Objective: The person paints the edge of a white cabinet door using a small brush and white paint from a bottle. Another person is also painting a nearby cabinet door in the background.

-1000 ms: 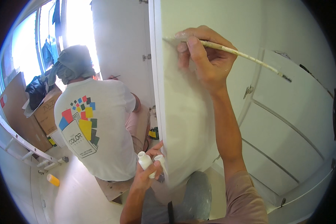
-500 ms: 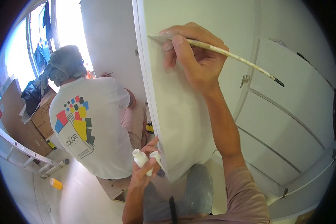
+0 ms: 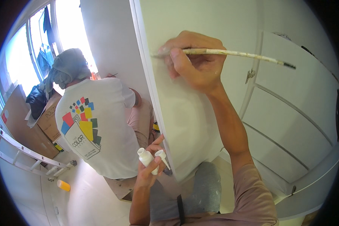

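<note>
My right hand (image 3: 194, 60) holds a long, thin, paint-flecked brush (image 3: 260, 55) with closed fingers against the upper part of a pale cabinet door (image 3: 180, 128), close to its left edge. The brush's bristles point left at that edge; their exact contact is blurred. Low in the view, my left hand (image 3: 147, 177) grips a small white open bottle (image 3: 146, 159) together with a white cap-like piece (image 3: 161, 157), its fingertips at the door's lower left edge.
A co-worker in a white shirt (image 3: 94, 147) and grey head wrap sits left on a low wooden platform (image 3: 120, 186). A ladder (image 3: 22, 154), cardboard boxes (image 3: 45, 118) and an orange cylinder (image 3: 64, 185) are at left. Drawer fronts (image 3: 282, 139) stand at right.
My right hand has moved down along the door edge, the brush now lying more level. The door edge sits further left in the view than a second ago. Both hands keep their holds.
</note>
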